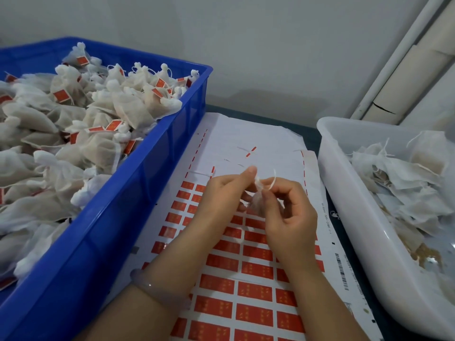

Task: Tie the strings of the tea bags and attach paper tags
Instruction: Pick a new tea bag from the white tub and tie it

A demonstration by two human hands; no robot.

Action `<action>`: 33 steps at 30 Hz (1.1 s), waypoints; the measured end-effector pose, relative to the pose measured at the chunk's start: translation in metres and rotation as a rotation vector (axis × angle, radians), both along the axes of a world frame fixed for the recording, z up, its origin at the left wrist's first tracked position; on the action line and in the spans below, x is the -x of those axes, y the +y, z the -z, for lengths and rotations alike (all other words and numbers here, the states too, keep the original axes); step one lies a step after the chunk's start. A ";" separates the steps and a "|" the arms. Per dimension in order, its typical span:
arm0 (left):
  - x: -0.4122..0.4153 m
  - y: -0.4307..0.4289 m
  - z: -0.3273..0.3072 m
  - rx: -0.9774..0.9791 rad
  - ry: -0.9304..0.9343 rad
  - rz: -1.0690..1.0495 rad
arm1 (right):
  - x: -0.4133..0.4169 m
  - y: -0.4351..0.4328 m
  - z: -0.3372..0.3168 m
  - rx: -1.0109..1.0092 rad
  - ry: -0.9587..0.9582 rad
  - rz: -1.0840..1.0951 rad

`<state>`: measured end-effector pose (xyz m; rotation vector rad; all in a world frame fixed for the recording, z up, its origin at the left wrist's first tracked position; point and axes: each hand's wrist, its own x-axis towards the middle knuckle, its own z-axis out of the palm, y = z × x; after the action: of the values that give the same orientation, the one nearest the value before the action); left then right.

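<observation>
A small white mesh tea bag (256, 201) is held between both hands above a sheet of red paper tags (251, 267). My left hand (226, 193) pinches the gathered top of the bag between thumb and fingers. My right hand (288, 212) pinches the white string (272, 180), which loops up beside the bag's neck. The bag's lower part is partly hidden by the fingers.
A blue crate (138, 193) on the left is heaped with tied bags bearing red tags. A white tub (349, 193) on the right holds untied bags. The upper part of the tag sheet (246, 136) is bare backing. A wall stands behind.
</observation>
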<state>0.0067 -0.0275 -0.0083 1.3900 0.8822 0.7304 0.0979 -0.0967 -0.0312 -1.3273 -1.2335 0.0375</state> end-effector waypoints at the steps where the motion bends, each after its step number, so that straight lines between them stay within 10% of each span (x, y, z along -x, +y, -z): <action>1: 0.001 0.001 0.000 0.092 -0.035 -0.008 | 0.002 0.000 0.000 0.004 -0.047 -0.023; 6: 0.004 0.005 0.002 0.252 -0.242 -0.007 | 0.008 -0.001 -0.001 0.027 -0.037 -0.081; 14: 0.011 0.012 0.004 -0.062 -0.173 0.204 | -0.004 -0.003 -0.005 0.044 0.355 -0.013; 33: 0.013 0.013 0.007 -0.072 -0.125 0.339 | -0.003 -0.001 -0.003 0.129 0.375 -0.090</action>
<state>-0.0064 -0.0144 -0.0149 1.4941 0.5088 0.5844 0.1006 -0.0977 -0.0279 -1.3034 -0.9812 0.4178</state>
